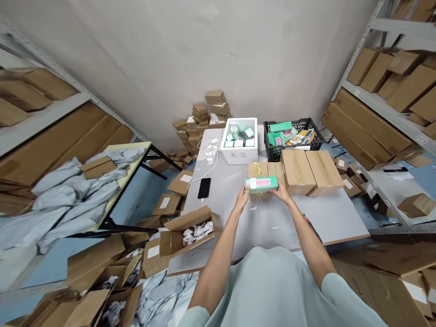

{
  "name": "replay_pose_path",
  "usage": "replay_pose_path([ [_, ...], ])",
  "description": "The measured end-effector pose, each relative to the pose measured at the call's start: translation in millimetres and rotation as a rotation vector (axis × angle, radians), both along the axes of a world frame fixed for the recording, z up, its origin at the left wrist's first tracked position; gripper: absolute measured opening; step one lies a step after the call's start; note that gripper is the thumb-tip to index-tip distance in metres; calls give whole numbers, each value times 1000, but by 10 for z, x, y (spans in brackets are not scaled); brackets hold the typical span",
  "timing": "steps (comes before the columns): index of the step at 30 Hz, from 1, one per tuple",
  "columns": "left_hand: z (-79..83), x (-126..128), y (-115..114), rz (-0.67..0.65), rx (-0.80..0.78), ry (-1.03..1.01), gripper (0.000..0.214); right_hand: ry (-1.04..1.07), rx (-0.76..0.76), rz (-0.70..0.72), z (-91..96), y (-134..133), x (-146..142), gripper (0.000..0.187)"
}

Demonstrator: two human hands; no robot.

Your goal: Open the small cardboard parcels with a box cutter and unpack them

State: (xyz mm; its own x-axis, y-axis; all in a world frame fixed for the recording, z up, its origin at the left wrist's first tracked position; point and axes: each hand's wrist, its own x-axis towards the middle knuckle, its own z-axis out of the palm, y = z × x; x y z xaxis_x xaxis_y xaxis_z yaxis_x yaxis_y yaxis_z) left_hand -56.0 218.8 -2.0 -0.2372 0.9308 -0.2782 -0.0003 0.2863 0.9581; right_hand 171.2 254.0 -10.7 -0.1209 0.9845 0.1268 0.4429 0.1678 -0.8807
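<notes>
Both my hands hold a small green product box (261, 184) with a pink window over the grey table (272, 222). My left hand (242, 198) grips its left end and my right hand (281, 192) grips its right end, fingers closed on it. Right behind the green box lies a small brown carton (264, 170) sealed with tape. Two larger brown cartons (311, 171) sit just to the right of it.
A white foam box (239, 155) with green packs and a black crate (292, 147) stand at the table's far edge. A black phone (204, 187) on a white cable lies left. An open carton (189, 231) overhangs the left edge. Shelves of cartons flank both sides.
</notes>
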Motion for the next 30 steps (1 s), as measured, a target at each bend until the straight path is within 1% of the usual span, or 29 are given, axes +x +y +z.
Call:
replay_pose_path([
  [3, 5, -22, -257, 41, 9, -66, 54, 134, -98, -57, 82, -95, 62, 88],
  [5, 44, -44, -406, 66, 26, -108, 59, 235, -145, -91, 192, -134, 91, 88],
  [6, 79, -49, -470, 77, 39, -123, 60, 269, -136, -99, 276, -137, 94, 89],
  [8, 180, -37, -582, 96, 93, -178, 60, 316, -68, -94, 502, -108, 76, 88],
  [11, 381, 33, -746, 107, 218, -341, 55, 381, 43, -45, 913, -13, -5, 81],
  [13, 520, 106, -867, 128, 269, -420, 54, 421, 61, -23, 1155, 26, -75, 81],
  [14, 584, 148, -931, 140, 270, -438, 57, 432, 58, -24, 1250, 26, -109, 81],
  [16, 694, 237, -1059, 152, 247, -485, 64, 440, 48, -30, 1382, -16, -170, 82],
  [18, 781, 321, -1173, 125, 211, -586, 68, 461, 52, -13, 1453, -94, -217, 86],
  [20, 848, 386, -1260, 71, 163, -717, 67, 495, 67, 29, 1492, -181, -258, 92],
  [22, 901, 419, -1316, 2, 97, -840, 64, 495, 67, 71, 1526, -255, -302, 95],
  [24, 942, 420, -1345, -59, 30, -923, 63, 463, 31, 112, 1562, -313, -354, 95],
  [27, 977, 392, -1360, -102, -27, -965, 60, 456, -22, 133, 1604, -372, -439, 92],
  [30, 986, 371, -1360, -78, 4, -930, 49, 565, -24, 83, 1587, -387, -510, 91],
])
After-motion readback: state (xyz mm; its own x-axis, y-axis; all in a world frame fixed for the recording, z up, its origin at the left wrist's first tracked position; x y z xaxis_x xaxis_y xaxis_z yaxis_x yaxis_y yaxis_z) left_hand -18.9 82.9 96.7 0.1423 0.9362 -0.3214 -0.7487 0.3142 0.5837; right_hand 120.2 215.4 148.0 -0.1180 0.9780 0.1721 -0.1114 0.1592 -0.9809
